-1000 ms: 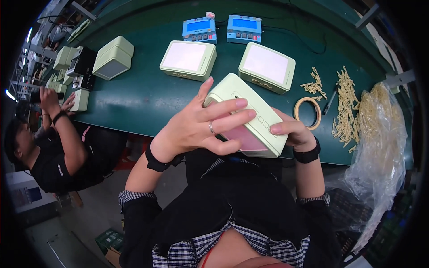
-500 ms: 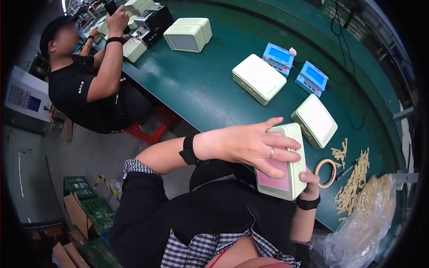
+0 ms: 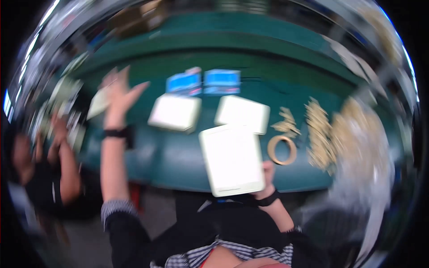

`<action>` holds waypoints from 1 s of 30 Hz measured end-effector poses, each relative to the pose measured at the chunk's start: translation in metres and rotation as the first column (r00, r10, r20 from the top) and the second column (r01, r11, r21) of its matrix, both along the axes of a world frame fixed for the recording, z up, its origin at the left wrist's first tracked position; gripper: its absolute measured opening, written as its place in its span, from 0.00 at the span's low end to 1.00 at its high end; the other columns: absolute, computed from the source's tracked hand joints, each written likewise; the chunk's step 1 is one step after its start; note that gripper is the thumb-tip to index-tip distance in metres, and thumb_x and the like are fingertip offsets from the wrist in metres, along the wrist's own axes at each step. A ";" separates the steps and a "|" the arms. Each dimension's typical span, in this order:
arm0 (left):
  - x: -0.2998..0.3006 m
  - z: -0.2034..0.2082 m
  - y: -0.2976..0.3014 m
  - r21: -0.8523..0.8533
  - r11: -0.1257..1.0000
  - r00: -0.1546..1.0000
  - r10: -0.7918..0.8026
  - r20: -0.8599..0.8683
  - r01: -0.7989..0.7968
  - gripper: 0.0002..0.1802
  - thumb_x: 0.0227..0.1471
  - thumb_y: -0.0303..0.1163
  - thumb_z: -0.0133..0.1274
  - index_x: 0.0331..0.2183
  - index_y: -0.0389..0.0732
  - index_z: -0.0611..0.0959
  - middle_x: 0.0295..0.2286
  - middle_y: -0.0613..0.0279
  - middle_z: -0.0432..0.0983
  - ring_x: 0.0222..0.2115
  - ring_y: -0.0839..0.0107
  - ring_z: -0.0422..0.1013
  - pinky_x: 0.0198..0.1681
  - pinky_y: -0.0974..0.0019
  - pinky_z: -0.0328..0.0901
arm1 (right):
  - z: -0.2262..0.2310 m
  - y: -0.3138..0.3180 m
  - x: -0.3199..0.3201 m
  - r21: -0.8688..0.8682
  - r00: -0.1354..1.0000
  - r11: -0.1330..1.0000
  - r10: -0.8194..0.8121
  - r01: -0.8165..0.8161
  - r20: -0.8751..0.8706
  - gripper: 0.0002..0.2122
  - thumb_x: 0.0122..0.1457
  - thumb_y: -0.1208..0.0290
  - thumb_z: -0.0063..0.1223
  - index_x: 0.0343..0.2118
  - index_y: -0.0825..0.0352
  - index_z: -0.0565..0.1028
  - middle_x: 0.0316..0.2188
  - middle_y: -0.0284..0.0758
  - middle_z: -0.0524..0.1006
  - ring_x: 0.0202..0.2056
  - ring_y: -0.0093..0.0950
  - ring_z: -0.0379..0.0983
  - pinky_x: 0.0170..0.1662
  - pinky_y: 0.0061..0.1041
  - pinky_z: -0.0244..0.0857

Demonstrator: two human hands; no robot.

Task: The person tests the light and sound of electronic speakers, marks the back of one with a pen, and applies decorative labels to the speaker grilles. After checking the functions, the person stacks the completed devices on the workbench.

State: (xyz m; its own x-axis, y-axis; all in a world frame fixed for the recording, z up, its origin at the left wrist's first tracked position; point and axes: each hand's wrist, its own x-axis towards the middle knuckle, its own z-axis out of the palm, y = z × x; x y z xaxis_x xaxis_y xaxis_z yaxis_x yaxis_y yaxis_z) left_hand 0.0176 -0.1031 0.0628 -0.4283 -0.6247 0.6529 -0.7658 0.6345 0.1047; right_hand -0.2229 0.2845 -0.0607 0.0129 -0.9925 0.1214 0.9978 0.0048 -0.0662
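Note:
My right hand (image 3: 267, 179) grips the right edge of a pale green box-shaped unit (image 3: 232, 161), whose broad white face is turned up at the table's front edge. Its fingers are partly hidden behind the unit. My left hand (image 3: 118, 93) is raised and stretched far forward to the left, fingers spread, blurred by motion. Beside that hand shows another pale unit (image 3: 97, 105); whether they touch I cannot tell. Two more pale units lie in the middle of the table, one (image 3: 174, 112) to the left and one (image 3: 242, 112) partly behind the held unit.
Two small blue boxes (image 3: 184, 83) stand behind the pale units. To the right lie a roll of tape (image 3: 282, 150), many small beige pieces (image 3: 319, 136) and a clear plastic bag (image 3: 362, 165). At the far left a co-worker (image 3: 62, 165) works at the green table (image 3: 170, 161).
My left hand has left the held unit and swung out to the far left. The unit has turned from its pink face to a white one, still in my right hand. The view has turned.

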 end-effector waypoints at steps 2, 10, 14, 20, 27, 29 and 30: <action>0.041 -0.024 -0.058 -0.056 0.930 0.786 0.337 0.518 -0.362 0.36 0.53 0.35 0.50 0.61 0.69 0.60 0.61 0.45 0.55 0.58 0.41 0.58 0.58 0.42 0.56 | -0.006 0.009 -0.002 -0.164 0.999 0.986 0.000 0.008 0.045 0.33 0.48 0.62 0.46 0.59 0.75 0.64 0.53 0.49 0.72 0.51 0.43 0.73 0.58 0.42 0.63; 0.102 -0.091 -0.156 0.261 0.659 0.681 0.526 0.510 -0.705 0.50 0.49 0.72 0.41 0.66 0.55 0.55 0.63 0.47 0.55 0.65 0.51 0.48 0.60 0.30 0.43 | 0.002 0.068 -0.023 -0.191 0.936 0.930 -0.336 0.313 -0.103 0.37 0.47 0.62 0.51 0.64 0.62 0.59 0.60 0.40 0.66 0.61 0.43 0.61 0.62 0.58 0.47; 0.175 -0.087 -0.172 0.373 0.892 0.906 0.087 0.414 -0.256 0.48 0.50 0.68 0.46 0.64 0.51 0.59 0.63 0.50 0.55 0.64 0.52 0.49 0.63 0.42 0.47 | 0.004 0.086 -0.036 -0.305 0.904 0.870 -0.424 0.389 -0.058 0.41 0.44 0.59 0.53 0.65 0.63 0.58 0.63 0.43 0.62 0.63 0.46 0.58 0.65 0.51 0.48; 0.211 -0.078 -0.164 0.624 0.769 0.990 -0.128 -0.060 0.137 0.48 0.46 0.63 0.54 0.62 0.48 0.63 0.60 0.46 0.58 0.61 0.50 0.55 0.61 0.53 0.53 | 0.035 0.089 -0.061 -0.197 0.841 0.855 -0.512 0.479 -0.176 0.46 0.43 0.55 0.54 0.68 0.62 0.50 0.66 0.46 0.53 0.64 0.54 0.52 0.61 0.66 0.44; 0.097 -0.040 -0.097 0.439 0.562 0.687 0.696 0.207 -0.701 0.57 0.35 0.71 0.57 0.61 0.47 0.66 0.56 0.42 0.63 0.56 0.51 0.61 0.58 0.49 0.56 | 0.036 0.101 -0.061 -0.214 0.788 0.799 -0.596 0.562 -0.154 0.42 0.44 0.59 0.52 0.66 0.64 0.55 0.63 0.48 0.59 0.63 0.54 0.54 0.63 0.60 0.45; 0.111 -0.043 -0.098 0.418 0.547 0.677 0.675 0.291 -0.725 0.55 0.34 0.67 0.57 0.61 0.48 0.67 0.55 0.41 0.64 0.55 0.51 0.62 0.57 0.49 0.56 | 0.016 0.108 -0.061 -0.216 0.769 0.773 -0.627 0.596 -0.122 0.41 0.44 0.60 0.52 0.65 0.64 0.57 0.62 0.48 0.61 0.62 0.50 0.58 0.64 0.54 0.49; 0.110 -0.045 -0.098 0.407 0.546 0.674 0.666 0.319 -0.732 0.55 0.33 0.65 0.57 0.60 0.48 0.67 0.54 0.41 0.64 0.55 0.51 0.62 0.57 0.49 0.56 | 0.010 0.114 -0.061 -0.216 0.767 0.771 -0.630 0.599 -0.122 0.41 0.44 0.60 0.52 0.65 0.64 0.57 0.62 0.48 0.61 0.62 0.50 0.58 0.64 0.54 0.49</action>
